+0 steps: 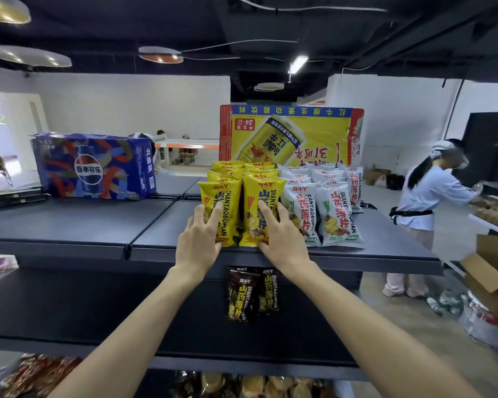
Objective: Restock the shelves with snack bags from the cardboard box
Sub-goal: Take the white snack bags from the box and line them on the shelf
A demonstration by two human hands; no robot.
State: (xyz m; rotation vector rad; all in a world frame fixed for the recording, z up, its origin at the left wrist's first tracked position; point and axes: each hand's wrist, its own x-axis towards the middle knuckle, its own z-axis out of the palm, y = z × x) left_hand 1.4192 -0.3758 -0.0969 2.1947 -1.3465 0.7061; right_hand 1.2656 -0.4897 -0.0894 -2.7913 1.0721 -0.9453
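Both hands are on the front row of the top shelf [69,225]. Neither one closes round anything.

- Left hand [197,242]: fingers [213,214] straight and spread, lying flat on the face of the left yellow bag [213,193]. The thumb is low, near the bag's bottom edge. It presses rather than grips.
- Right hand [283,239]: the same pose on the right yellow bag [263,191]. Its fingers [266,216] are fanned up the printed face and the thumb sits by the bottom corner.
- Key relation: both bags stand upright directly ahead of the fingertips, long axis vertical, tops tipped slightly away. Each hand has its own bag and they are equally close. The two bags are just beside each other with a narrow gap between them.
- Beyond the fingers, more yellow bags are stacked in two files running back to a red-and-yellow drinks carton [291,133]. That carton acts as the backstop, so I judge a push has little travel left.
- Outboard of the right fingers, the white bags [337,214] touch or nearly touch the right yellow bag. A sideways nudge that way would disturb them.
- Outboard of the left fingers is bare shelf, then a blue cola case [92,168] well apart.
- Below the wrists, dark bags [252,294] sit on the next shelf down, out of the way.
- An open cardboard box [489,268] sits far off to the right, out of reach of either hand. A second person [426,202] works near it.

My read is that they are squaring up the front row, and the next move is a straight push back or a release.
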